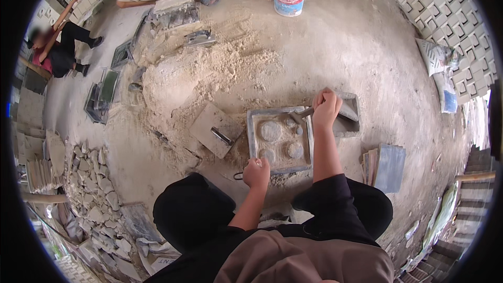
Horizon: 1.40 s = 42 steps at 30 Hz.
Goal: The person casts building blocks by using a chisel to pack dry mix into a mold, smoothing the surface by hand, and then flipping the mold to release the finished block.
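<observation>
Gripping a trowel-like hand tool (299, 117), the right hand (326, 102) is at the upper right corner of a square mould frame (250, 135), its fingers closed round the handle. The left hand (257, 173) is at the frame's lower left corner with fingers curled; I cannot tell whether it holds anything. The frame lies flat on the ground between the two hands, with round discs (270, 131) of differing sizes inside it.

In my judgement, the step is working the tool about those discs. Good practice calls for a low blade angle, short light strokes and a clear pass around each disc without knocking it. The left hand should steady the rim, fingers outside the tool's path. The small discs nearest the right hand appear easiest to disturb.

Just right of the right hand is an open metal tray (343, 126); its near wall limits the elbow-out swing. Just beyond the left hand, up and to its left, a square board with a metal handle (209, 126) lies close against the frame and restricts access on that side. Farther that way spreads loose pale powder (178, 81), liable to spill inward. Well right of the left hand are stacked flat tiles (390, 167), posing no obstruction.
</observation>
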### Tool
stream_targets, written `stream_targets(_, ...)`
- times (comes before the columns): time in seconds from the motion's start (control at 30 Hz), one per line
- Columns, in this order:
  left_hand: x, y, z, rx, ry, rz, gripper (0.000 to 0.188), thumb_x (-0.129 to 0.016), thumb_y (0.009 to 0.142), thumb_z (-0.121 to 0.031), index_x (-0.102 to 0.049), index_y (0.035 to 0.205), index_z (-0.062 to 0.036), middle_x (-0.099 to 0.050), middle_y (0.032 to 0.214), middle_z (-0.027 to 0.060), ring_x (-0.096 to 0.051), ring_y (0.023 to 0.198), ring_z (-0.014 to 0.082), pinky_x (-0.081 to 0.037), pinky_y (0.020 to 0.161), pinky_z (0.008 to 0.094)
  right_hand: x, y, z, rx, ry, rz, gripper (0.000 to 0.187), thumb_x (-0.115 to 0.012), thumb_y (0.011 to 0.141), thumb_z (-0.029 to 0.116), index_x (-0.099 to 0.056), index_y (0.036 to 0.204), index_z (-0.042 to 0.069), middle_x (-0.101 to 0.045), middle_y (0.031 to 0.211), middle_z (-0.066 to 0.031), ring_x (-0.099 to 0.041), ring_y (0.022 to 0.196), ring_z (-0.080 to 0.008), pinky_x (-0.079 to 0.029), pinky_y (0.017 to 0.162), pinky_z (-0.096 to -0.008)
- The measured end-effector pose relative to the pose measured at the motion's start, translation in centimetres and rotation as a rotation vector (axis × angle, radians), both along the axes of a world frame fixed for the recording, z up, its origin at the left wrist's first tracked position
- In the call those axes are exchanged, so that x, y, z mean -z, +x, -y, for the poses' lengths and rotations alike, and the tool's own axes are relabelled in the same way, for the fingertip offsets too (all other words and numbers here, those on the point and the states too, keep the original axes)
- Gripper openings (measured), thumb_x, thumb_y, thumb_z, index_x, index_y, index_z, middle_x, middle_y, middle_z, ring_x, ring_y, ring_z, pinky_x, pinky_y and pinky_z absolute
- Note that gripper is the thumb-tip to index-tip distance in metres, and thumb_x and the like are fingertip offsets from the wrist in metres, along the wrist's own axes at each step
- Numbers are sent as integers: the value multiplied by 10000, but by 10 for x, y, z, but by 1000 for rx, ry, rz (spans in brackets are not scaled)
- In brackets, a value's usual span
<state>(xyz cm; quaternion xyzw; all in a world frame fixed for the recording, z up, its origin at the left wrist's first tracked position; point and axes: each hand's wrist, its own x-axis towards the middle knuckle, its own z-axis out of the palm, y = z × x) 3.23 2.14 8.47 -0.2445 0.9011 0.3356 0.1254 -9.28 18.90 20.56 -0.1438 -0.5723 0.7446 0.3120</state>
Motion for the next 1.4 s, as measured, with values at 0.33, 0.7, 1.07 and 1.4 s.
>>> stream_targets(0.33, -3, 6, 3, 24, -4, 96, 355, -497, 755, -367, -634, 876, -63, -641, 810, 158, -606, 801, 345, -462, 714, 430, -11, 15, 0, 336, -99, 25, 315, -328, 862, 188, -321, 567, 78, -327, 533, -6, -285, 480, -95, -228, 447, -249)
stream_targets(0.7, 7, 10, 3, 42, -54, -26, 296, -524, 750, -371, -600, 797, -89, -628, 738, 151, -607, 719, 347, -461, 652, 446, -4, 55, -15, 79, -193, 12, 360, -395, 932, 287, -326, 630, 106, -325, 641, 6, -307, 622, -116, -322, 660, -286)
stream_targets(1.07, 11, 13, -2, 45, -73, -110, 281, -534, 744, -375, -604, 759, -102, -622, 691, 169, -606, 680, 356, -464, 620, 451, 9, 42, -23, -103, -34, -78, 407, -306, 956, 266, -305, 590, 87, -306, 570, -7, -290, 566, -129, -316, 613, -290)
stream_targets(1.4, 6, 4, -2, 42, -63, -36, 306, -521, 744, -366, -619, 803, -82, -628, 739, 163, -601, 734, 357, -459, 665, 442, -17, 13, -25, -247, -44, -90, 453, -312, 957, 251, -300, 541, 74, -308, 510, -10, -270, 503, -119, -255, 502, -276)
